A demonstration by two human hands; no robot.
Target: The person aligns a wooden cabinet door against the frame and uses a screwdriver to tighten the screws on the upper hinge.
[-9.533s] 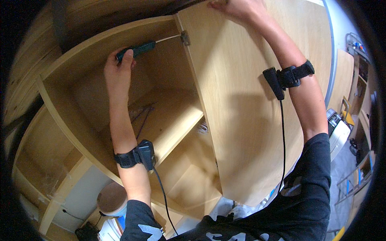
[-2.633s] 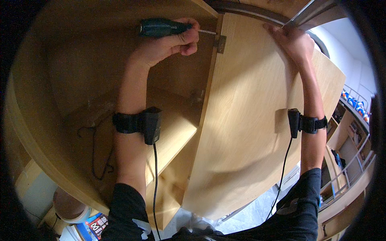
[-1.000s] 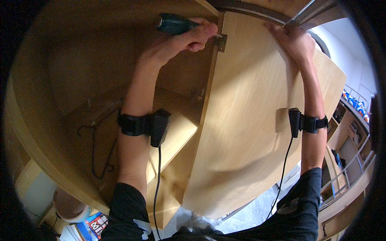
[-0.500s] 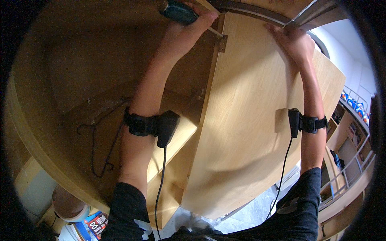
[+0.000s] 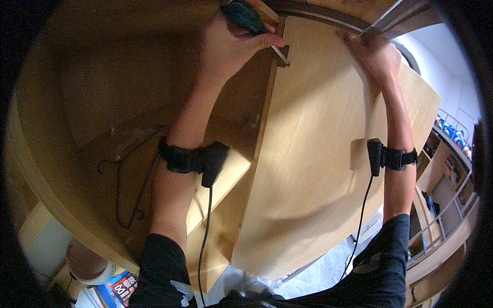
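My left hand (image 5: 226, 51) is closed round the dark green handle of a screwdriver (image 5: 244, 16) at the top of the view. The screwdriver's metal shaft slants down to the right, its tip at the lower part of a small hinge plate (image 5: 278, 58). That plate sits on the edge of a light wooden cabinet door (image 5: 318, 128), which stands open. My right hand (image 5: 379, 55) grips the door's upper edge; some of its fingers are hidden behind the board.
Inside the cabinet (image 5: 102, 102) lies a dark wire hanger (image 5: 119, 190) on a shelf. A metal rail (image 5: 328, 14) runs overhead. Lower left are a brown round container (image 5: 87, 262) and a colourful package (image 5: 120, 288). A bunk frame with shelves (image 5: 447, 179) stands at right.
My left hand has moved slightly right and down with the screwdriver; its tip has gone from the hinge plate's upper part to its lower part. My right hand stays put.
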